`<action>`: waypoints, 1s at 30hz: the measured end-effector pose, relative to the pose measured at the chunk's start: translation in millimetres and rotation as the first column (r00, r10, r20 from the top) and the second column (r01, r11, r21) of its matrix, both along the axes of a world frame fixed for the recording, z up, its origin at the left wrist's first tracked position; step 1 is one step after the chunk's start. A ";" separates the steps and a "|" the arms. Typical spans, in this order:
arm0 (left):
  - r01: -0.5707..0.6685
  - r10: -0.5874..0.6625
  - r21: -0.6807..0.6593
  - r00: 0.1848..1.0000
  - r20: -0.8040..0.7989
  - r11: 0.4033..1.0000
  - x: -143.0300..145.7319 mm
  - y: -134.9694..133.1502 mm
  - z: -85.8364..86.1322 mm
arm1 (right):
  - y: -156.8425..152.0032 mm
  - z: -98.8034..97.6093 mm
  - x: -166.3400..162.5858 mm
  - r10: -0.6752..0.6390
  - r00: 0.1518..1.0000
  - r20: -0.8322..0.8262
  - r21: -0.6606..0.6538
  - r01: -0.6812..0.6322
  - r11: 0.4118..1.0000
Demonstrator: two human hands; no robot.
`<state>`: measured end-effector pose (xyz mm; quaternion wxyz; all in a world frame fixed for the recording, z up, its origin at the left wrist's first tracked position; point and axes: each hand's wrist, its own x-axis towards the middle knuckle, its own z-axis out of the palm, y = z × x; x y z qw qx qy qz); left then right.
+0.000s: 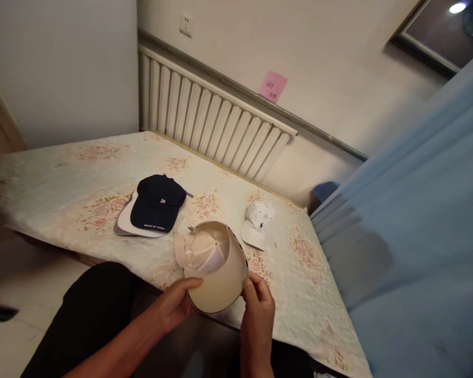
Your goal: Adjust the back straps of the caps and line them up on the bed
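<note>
A cream baseball cap (213,265) is held upside down over the near edge of a floral-covered table (82,178), its brim toward me. My left hand (177,303) grips the left side of the brim. My right hand (259,307) pinches the right side of the brim. A navy cap (158,202) with small white lettering lies on the table, stacked on pale caps (123,221) whose brims show beneath it. A small white cap (258,223) lies further right on the table.
A white radiator (213,121) runs along the wall behind the table, with a pink note (273,86) stuck above it. A blue curtain (418,220) hangs close on the right. My dark-trousered knee (90,315) is below the table edge.
</note>
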<state>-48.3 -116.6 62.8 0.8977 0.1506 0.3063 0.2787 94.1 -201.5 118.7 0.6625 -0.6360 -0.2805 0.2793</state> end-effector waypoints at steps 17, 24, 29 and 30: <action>0.021 -0.020 0.069 1.000 -0.014 0.997 -3.9 -2.5 4.1 | -1.3 5.8 -2.0 -0.057 0.998 -0.004 0.012 0.057 0.998; 0.036 -0.035 0.118 0.999 -0.008 0.992 -5.6 -2.0 3.5 | -3.2 6.7 0.3 -0.058 0.998 0.037 -0.025 0.058 0.998; 0.029 -0.029 0.147 1.000 -0.004 0.989 -6.2 -1.6 4.1 | -4.3 4.7 4.4 -0.035 0.997 0.068 -0.036 0.038 0.999; 0.028 -0.028 0.147 1.000 -0.002 0.989 -6.2 -1.4 4.0 | -4.5 4.0 5.6 -0.025 0.997 0.076 -0.039 0.028 0.999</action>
